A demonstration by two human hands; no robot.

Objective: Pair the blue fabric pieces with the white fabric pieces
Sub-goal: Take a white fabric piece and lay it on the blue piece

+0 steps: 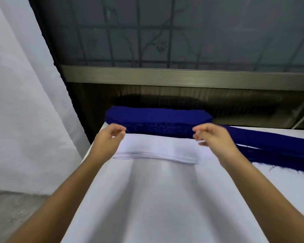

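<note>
Both hands reach to the far end of the table [165,204], one at each end of the fabric. In the head view, the left hand [111,135] has its fingers curled in toward the thumb over the far left corner of the white fabric stack [156,149]. The right hand [212,137] is curled the same way over the far right corner. Whether either hand actually pinches the top white piece cannot be told; the picture is blurred there.

The white stack lies flat on the white-covered table, its layered near edge showing. Just behind it, touching its far edge, sits the thick blue fabric stack [158,120]. A second blue pile [274,148] spreads out to the right, beside the right wrist, with a frayed near edge. A pale wall [16,102] stands at the left, and a barred window [182,32] is beyond the table.
</note>
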